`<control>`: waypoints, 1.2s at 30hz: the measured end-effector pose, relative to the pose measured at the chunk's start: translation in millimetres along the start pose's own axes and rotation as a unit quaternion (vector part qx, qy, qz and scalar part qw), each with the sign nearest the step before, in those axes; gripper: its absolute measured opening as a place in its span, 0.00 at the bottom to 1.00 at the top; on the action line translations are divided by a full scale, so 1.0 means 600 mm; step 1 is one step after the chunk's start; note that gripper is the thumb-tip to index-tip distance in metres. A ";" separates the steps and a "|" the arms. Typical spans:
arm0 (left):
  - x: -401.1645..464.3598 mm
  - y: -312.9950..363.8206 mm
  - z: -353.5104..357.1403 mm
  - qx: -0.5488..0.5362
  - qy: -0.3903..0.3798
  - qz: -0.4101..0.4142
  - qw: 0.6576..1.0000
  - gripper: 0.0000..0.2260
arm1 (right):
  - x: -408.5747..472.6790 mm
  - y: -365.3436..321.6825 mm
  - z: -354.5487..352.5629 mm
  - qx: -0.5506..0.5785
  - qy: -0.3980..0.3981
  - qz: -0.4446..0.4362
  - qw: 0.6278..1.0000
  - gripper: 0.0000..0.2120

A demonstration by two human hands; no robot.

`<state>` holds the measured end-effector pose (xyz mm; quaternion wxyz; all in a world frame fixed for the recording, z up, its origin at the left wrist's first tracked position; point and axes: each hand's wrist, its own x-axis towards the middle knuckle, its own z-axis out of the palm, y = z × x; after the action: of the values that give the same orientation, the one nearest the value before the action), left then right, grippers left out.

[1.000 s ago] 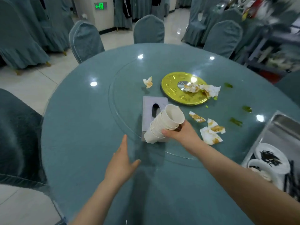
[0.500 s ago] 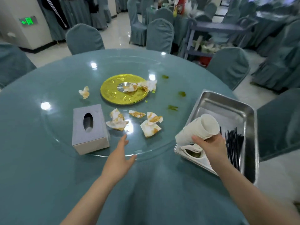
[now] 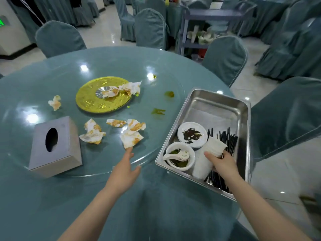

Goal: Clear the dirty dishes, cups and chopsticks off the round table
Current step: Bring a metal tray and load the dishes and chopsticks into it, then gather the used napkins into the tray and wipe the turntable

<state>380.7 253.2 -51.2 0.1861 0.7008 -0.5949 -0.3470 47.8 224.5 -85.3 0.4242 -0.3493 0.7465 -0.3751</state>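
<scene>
1. Your right hand point(image 3: 221, 163) has its grip closed around the stack of paper cups point(image 3: 207, 158), thumb on the near side and fingers wrapped behind, near the mouth end. The stack lies tilted inside the steel tray point(image 3: 217, 101), its base low near the front wall, between the bowl point(image 3: 179, 156) and the black chopsticks point(image 3: 225, 141).
2. Expect the cups to be very light and soft-walled. They probably crush if you squeeze, and nested ones may slide apart, so hold around the doubled rims where the stack is stiffest.
3. The bowl with its white spoon point(image 3: 175, 155) and the stained plate point(image 3: 192, 134) look like hard ware, heavier and breakable. Take those by the rim.
4. The chopsticks look thin, smooth and likely to roll. Gather them as a bundle at mid-length.
5. Your left hand point(image 3: 124, 171) has an open grip with fingers straight. It hovers over the bench point(image 3: 52, 197), fingertips near a soiled napkin point(image 3: 131, 138).
6. Further out sit more napkins, a grey tissue box point(image 3: 53, 145) and the gold disc point(image 3: 103, 97).
</scene>
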 end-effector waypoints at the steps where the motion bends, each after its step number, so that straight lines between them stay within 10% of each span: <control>1: 0.000 0.000 0.005 0.005 -0.003 -0.002 1.000 0.31 | 0.008 0.003 0.003 -0.003 -0.002 0.009 1.000 0.23; 9: 0.006 -0.024 -0.013 0.023 0.023 -0.036 0.999 0.24 | 0.050 0.019 0.016 -0.027 -0.048 0.123 0.991 0.17; 18: 0.038 -0.052 -0.066 -0.012 0.074 -0.056 0.996 0.22 | 0.011 -0.031 0.071 -0.179 0.099 -0.062 0.977 0.28; 29: 0.124 -0.129 -0.195 0.059 0.217 -0.063 0.972 0.24 | 0.021 -0.131 0.252 -0.247 -0.058 -0.256 0.933 0.17; 36: 0.176 -0.209 -0.239 0.200 0.150 -0.119 0.961 0.33 | 0.046 -0.182 0.388 -0.314 -0.212 -0.315 0.870 0.20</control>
<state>576.0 157.8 -64.5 0.0870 0.8337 -0.5292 -0.1316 267.6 88.1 -85.9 0.2991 -0.7519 0.5678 -0.1513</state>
